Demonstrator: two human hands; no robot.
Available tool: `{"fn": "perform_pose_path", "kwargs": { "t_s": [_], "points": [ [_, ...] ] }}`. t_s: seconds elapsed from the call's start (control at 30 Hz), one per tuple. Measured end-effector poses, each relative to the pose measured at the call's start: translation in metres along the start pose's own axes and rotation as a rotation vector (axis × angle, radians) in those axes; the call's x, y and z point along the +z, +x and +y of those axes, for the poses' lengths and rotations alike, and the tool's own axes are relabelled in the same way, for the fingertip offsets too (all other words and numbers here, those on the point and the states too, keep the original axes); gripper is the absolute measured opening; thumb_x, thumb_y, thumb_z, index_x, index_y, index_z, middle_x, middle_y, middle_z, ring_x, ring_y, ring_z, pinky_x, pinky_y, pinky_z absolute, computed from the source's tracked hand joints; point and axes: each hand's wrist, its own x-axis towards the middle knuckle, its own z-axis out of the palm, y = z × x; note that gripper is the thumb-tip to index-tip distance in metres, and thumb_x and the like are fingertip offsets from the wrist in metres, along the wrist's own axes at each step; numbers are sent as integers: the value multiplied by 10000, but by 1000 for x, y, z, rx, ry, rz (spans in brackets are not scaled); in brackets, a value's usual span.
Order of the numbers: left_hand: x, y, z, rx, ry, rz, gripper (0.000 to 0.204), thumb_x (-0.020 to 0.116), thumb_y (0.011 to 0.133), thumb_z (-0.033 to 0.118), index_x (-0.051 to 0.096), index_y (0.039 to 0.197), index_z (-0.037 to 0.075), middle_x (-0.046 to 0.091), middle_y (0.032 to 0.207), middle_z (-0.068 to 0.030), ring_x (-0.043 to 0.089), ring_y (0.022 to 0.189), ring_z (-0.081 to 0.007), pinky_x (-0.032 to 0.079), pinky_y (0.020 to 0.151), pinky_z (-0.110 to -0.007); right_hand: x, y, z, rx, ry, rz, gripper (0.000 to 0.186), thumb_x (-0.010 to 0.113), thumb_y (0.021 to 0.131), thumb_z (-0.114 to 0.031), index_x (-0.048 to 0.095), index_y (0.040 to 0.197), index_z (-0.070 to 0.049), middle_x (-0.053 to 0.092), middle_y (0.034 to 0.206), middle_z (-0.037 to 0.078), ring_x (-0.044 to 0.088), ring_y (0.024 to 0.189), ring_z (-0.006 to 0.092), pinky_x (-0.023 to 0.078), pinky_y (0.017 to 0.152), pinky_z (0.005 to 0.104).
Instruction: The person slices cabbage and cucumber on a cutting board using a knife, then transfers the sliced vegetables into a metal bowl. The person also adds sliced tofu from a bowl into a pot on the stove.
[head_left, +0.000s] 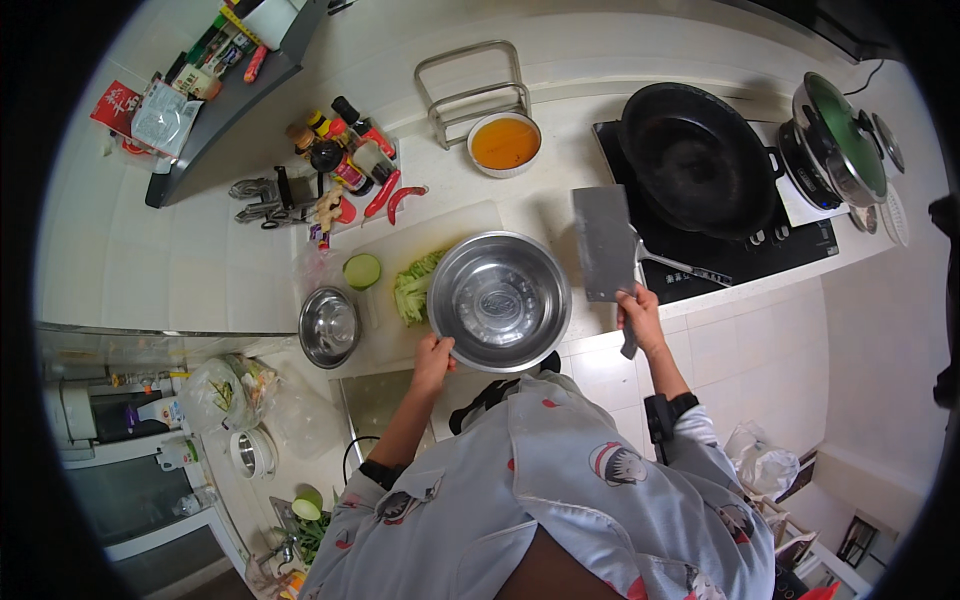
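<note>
My left hand [432, 362] grips the near left rim of a large steel bowl [500, 345], which has nothing in it. That bowl covers part of a pale cutting board [385, 335]. Chopped green vegetable [412, 288] lies on the board beside the bowl, with a cut green vegetable piece [362, 271] farther left. In my right hand [640, 312] is a cleaver [603, 243], held by its handle with the wide blade pointing away from me. The blade is over the counter's front part, left of the cooktop.
A smaller steel bowl [329, 327] stands at the board's left. Behind are red chilies [407, 200], bottles [340, 165] and a bowl of orange liquid [505, 142]. At right, a black wok [698, 160] sits on the cooktop [800, 243], with a spatula [690, 266] and a lidded pot [840, 140].
</note>
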Motion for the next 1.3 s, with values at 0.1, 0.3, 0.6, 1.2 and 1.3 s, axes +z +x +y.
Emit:
{"fn": "perform_pose_path", "kwargs": {
  "t_s": [0.1,0.3,0.6,1.2,1.3],
  "points": [
    [-7,-6,0,41,3,-26,116,555,864,133,555,810,30,526,602,-18,495,482,-110,423,443,-267,7,23,6,-17,31,-99,114,584,904,-162,564,835,-73,509,560,5,474,444,87,405,418,236],
    [-10,-15,0,52,155,-14,142,553,863,133,580,785,17,549,616,-32,515,495,-112,427,449,-276,1,46,12,7,13,-115,119,579,906,-170,572,838,-73,499,542,4,457,416,90,399,411,235],
    [30,-4,4,14,81,-118,147,556,876,143,593,835,7,552,634,-33,522,520,-109,441,485,-272,-17,76,5,-29,-39,-145,133,574,912,-157,562,824,-59,487,538,-4,454,421,82,383,403,235],
    [96,53,-16,-31,10,-287,174,561,899,166,588,891,-5,562,696,-31,519,547,-97,463,486,-268,-9,87,-49,-95,-322,-58,208,582,926,-204,593,812,-31,482,552,-11,446,464,70,359,447,246],
    [95,54,-15,-16,33,-327,198,573,927,191,593,894,-3,574,693,-26,527,547,-99,469,490,-267,7,70,-58,-94,-488,-6,236,581,922,-214,574,827,2,494,543,8,466,478,74,364,455,268]
  ]
}}
